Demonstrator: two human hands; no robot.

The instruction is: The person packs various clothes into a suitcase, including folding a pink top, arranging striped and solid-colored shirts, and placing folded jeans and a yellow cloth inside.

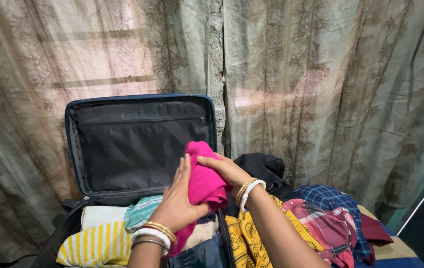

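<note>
Where the open suitcase (pixel 73 149) stands against the curtained wall, its dark-lined lid upright, both hands meet over its right-hand rim.

Held item: a bright pink garment (pixel 203 183), bunched and partly rolled, raised just above the packed clothes near the suitcase's right edge. Its lower end trails down toward the contents.

Left hand (pixel 178 201): fingers pressed flat against the near side of the pink garment, thumb wrapped under it, gripping the cloth. Gold and white bangles at the wrist.

Right hand (pixel 226 169): laid over the top of the same garment from the right, fingers curled onto it, holding it. Gold and white bangles here too.

Inside the suitcase: a yellow-and-white striped cloth (pixel 95 245) at the front left corner, a plain white piece (pixel 102 216) behind it, a pale teal striped piece (pixel 141 211) toward the middle, and folded denim (pixel 199 254) at the front right.

Beside the suitcase, to its right: a yellow patterned fabric (pixel 244 238) touching the case's edge, a red checked shirt (pixel 323 226), a blue checked shirt (pixel 331 198) behind that, and a black garment (pixel 266 168) heaped toward the curtain (pixel 331 89).
</note>
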